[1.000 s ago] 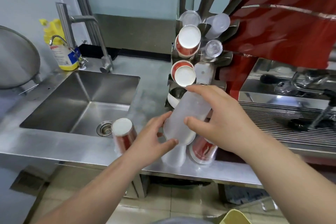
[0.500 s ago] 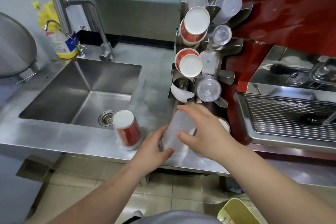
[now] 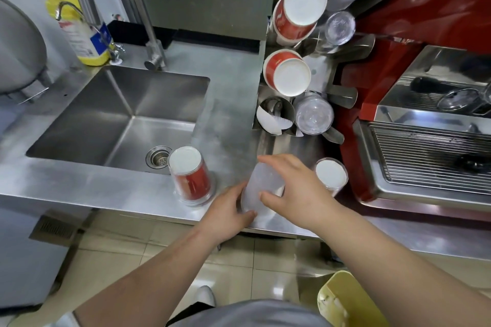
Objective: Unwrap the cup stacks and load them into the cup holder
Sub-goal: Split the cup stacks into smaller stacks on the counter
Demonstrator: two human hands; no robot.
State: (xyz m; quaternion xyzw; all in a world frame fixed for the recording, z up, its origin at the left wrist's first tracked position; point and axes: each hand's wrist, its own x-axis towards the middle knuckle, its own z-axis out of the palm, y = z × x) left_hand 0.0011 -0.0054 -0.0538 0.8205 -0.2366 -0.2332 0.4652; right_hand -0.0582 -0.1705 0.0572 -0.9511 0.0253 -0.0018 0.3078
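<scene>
- My left hand (image 3: pixel 228 210) and right hand (image 3: pixel 295 191) both grip the frosted translucent plastic cup stack (image 3: pixel 261 190), standing on the stainless steel counter (image 3: pixel 106 188) below the metal cup holder (image 3: pixel 316 61).
- Wrapped red paper cup stack (image 3: pixel 191 178) stands near the sink (image 3: pixel 117 117).

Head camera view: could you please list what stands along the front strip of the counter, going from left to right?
Wrapped red cup stack → frosted cup stack, gripped by left hand and right hand → white-bottomed cup stack → red coffee machine.
</scene>
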